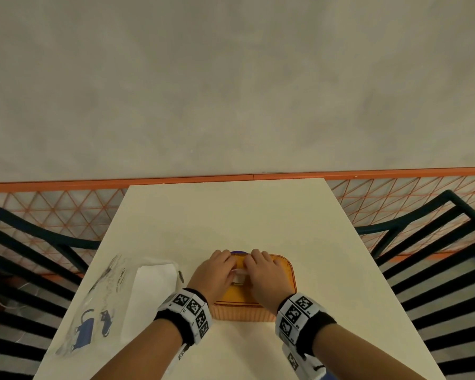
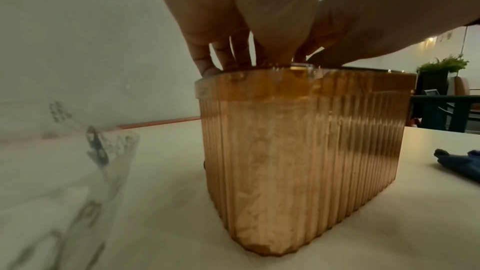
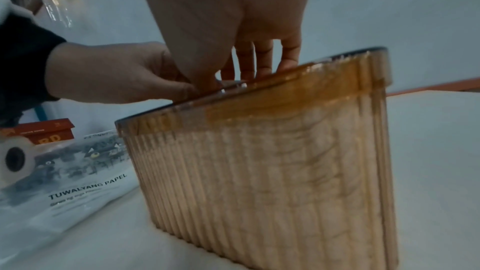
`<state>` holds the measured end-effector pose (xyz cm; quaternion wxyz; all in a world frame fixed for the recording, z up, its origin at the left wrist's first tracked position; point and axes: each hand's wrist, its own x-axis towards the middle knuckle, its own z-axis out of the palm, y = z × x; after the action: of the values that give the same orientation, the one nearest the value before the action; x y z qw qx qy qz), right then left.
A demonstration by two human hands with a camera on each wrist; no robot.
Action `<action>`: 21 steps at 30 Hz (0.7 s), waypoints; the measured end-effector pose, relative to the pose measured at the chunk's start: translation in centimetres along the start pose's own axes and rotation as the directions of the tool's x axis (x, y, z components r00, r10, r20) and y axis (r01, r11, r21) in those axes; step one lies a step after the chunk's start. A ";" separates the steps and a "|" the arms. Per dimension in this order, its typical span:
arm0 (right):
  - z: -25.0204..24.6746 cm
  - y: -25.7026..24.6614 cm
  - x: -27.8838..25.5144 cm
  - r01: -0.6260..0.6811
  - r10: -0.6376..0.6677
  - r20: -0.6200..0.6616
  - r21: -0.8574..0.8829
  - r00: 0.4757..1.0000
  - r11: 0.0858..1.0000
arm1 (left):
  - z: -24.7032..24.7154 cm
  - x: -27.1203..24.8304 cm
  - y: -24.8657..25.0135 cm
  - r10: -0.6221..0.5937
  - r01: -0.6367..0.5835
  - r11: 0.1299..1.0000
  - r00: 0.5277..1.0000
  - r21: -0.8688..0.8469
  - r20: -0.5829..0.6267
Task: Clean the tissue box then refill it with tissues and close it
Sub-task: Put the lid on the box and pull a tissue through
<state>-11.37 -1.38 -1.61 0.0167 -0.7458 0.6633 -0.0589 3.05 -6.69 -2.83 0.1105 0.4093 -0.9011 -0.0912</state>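
Orange ribbed tissue box (image 1: 254, 296) standing near the front middle of the pale table (image 1: 231, 215), lid on top. Crinkly tissues (image 3: 298, 171) seen through the see-through side. Left hand (image 1: 213, 272) and right hand (image 1: 261, 271) both on the lid, side by side, almost touching. Fingers (image 2: 226, 52) bent down onto the lid, tips at the small clear slot (image 1: 239, 277) in the middle. Maybe pinching a bit of tissue there, but too hidden by the fingers to be sure. Left of the box, a see-through tissue bag (image 1: 102, 297) with cat pictures and a flat white stack of tissues (image 1: 148, 292), just beside the left wrist. A blue cloth (image 2: 459, 163) lying on the table on the other side. Dark chairs (image 1: 436, 256) on both sides of the table.
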 end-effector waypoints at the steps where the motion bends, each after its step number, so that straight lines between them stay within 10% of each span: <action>1: -0.3 0.1 -0.1 -0.012 0.012 -0.003 -0.022 1.000 1.000 | 0.0 0.0 0.0 -0.006 0.006 1.000 1.000 0.001 -0.012; 21: -1.2 2.4 -2.3 -0.248 0.240 0.074 0.129 0.968 0.960 | -0.7 -2.7 0.9 -0.216 0.220 0.975 0.974 0.042 -0.073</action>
<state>-14.11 0.72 -0.82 0.0941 -0.6568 0.7438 -0.0803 4.36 -4.10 -2.26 0.1202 0.5112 -0.8484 -0.0661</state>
